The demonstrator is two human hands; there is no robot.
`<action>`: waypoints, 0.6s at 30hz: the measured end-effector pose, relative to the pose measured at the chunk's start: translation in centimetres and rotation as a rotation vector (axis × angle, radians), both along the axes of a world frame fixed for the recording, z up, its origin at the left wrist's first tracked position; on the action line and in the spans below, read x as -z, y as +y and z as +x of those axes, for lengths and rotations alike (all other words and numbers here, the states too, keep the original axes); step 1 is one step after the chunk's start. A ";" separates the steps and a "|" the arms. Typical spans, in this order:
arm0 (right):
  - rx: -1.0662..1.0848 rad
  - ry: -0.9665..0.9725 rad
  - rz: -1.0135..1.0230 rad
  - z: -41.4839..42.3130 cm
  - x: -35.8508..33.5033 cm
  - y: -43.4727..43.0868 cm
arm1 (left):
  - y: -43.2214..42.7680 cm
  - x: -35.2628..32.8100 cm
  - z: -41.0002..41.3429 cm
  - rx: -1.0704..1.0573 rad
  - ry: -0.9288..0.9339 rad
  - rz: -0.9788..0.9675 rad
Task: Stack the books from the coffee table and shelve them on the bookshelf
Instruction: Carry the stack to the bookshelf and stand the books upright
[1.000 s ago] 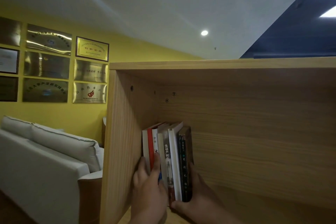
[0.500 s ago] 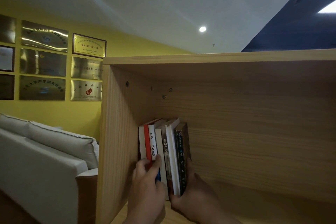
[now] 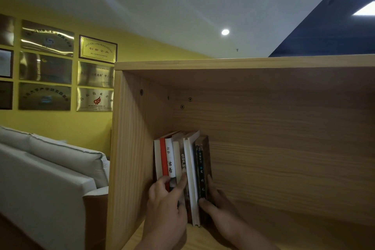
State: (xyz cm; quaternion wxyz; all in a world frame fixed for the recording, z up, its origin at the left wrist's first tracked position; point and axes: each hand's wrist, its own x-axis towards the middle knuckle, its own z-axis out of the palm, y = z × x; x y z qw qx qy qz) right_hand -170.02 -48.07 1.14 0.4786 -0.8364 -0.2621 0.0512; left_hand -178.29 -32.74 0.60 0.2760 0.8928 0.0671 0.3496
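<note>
Several books (image 3: 183, 160) stand upright in a row inside the light wooden bookshelf (image 3: 274, 128), close to its left wall. Their spines face me: white, red, white with black characters, beige, white and dark. My left hand (image 3: 165, 201) presses its fingers against the lower spines of the left books. My right hand (image 3: 219, 203) clasps the dark book at the right end of the row, thumb on its spine and fingers behind its cover. The books' bottoms are partly hidden by my hands.
The shelf compartment stretches bare to the right of the books. A white sofa (image 3: 50, 172) stands left of the bookshelf, below a yellow wall with several gold plaques (image 3: 95, 75).
The books have slid a little deeper and closer together against the shelf's left side. My left fingers moved from the left books' spines toward the middle ones. The camera tilted slightly.
</note>
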 end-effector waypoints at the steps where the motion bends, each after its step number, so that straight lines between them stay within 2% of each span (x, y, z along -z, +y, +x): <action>1: 0.003 0.007 0.008 0.0 0.0 0.0 | 0.0 0.0 0.0 0.013 -0.002 -0.019; 6: 0.042 -0.029 -0.023 0.6 0.5 0.2 | 0.1 -0.2 0.2 0.022 -0.106 -0.219; 14: 0.040 -0.020 0.064 0.5 0.9 0.0 | 0.1 -0.2 -0.2 0.071 -0.010 -0.198; 18: 0.088 -0.099 0.040 -0.9 0.6 -0.2 | 0.1 -0.2 -1.2 0.119 0.020 -0.268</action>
